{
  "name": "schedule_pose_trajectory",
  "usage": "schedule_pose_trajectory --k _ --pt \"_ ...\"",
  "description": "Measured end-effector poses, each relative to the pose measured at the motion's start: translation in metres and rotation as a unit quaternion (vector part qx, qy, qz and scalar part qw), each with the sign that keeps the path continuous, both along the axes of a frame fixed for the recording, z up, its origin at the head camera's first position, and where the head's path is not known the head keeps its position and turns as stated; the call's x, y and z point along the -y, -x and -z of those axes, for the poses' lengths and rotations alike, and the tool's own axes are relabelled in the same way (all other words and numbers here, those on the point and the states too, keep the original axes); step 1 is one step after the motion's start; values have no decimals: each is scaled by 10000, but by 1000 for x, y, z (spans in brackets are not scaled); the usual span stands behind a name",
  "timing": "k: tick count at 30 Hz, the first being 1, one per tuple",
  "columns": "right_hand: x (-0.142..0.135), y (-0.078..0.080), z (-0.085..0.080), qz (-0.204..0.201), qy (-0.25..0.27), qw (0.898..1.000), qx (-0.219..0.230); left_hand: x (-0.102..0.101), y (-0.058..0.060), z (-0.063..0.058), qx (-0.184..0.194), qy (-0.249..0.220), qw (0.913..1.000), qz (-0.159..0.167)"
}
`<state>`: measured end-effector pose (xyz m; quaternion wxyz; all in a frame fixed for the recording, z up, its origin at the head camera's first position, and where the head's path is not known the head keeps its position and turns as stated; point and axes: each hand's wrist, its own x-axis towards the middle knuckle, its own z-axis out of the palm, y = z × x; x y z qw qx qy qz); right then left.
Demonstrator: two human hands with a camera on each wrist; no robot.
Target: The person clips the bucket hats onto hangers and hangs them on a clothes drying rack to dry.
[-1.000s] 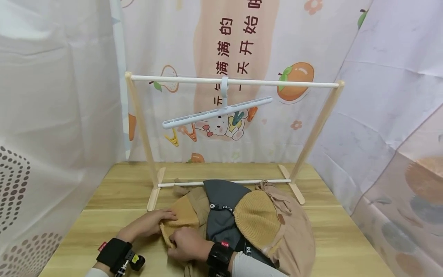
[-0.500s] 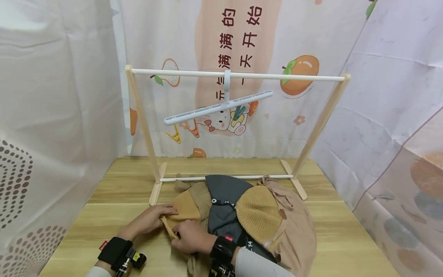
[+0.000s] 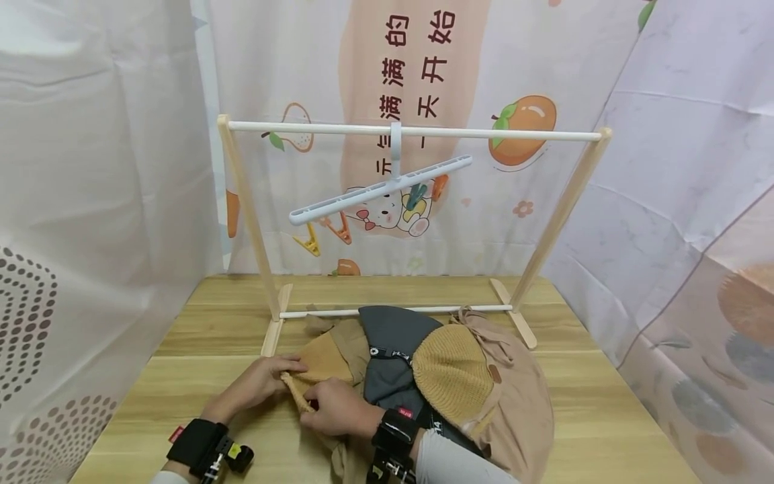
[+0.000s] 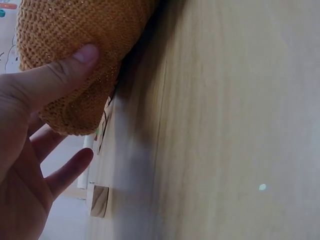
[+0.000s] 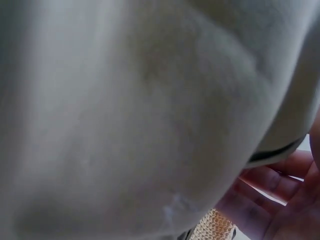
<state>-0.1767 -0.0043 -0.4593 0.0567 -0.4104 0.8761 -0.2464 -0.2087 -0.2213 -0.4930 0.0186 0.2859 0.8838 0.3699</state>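
A mustard knit hat point(image 3: 326, 356) lies at the left end of an overlapping row of hats. My left hand point(image 3: 263, 383) holds its left edge; in the left wrist view the thumb presses the ribbed knit point(image 4: 85, 30) with fingers behind it, the lower finger standing free. My right hand point(image 3: 341, 407) pinches the hat's near edge, its fingers curled, and the edge stands raised between the two hands. Khaki cloth point(image 3: 351, 346) shows beside the knit. In the right wrist view, blurred pale fabric point(image 5: 140, 115) covers most of the picture, hiding part of the right hand point(image 5: 270, 200).
A grey bucket hat point(image 3: 402, 329), a second mustard knit hat point(image 3: 453, 359) and a beige sun hat point(image 3: 523, 403) continue the row. Behind stands a wooden rack point(image 3: 562, 222) with a pale blue hanger point(image 3: 381, 190) and several clothespins, including a yellow one point(image 3: 310, 240). Curtains surround the wooden table point(image 3: 199, 336).
The head view has tilted slightly down. My right hand has shifted a little right with the knit hat's edge, which now stands up more. The hanger has turned slightly.
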Motion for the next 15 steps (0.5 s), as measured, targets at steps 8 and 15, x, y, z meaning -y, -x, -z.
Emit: schedule_pose_trajectory --k 8,15 --pt "-5 0 -13 143 470 9983 314 -1 0 -3 203 -736 9966 -326" --pt "-9 0 -20 185 782 9965 219 -3 -1 -7 -180 -1245 9918 -243"
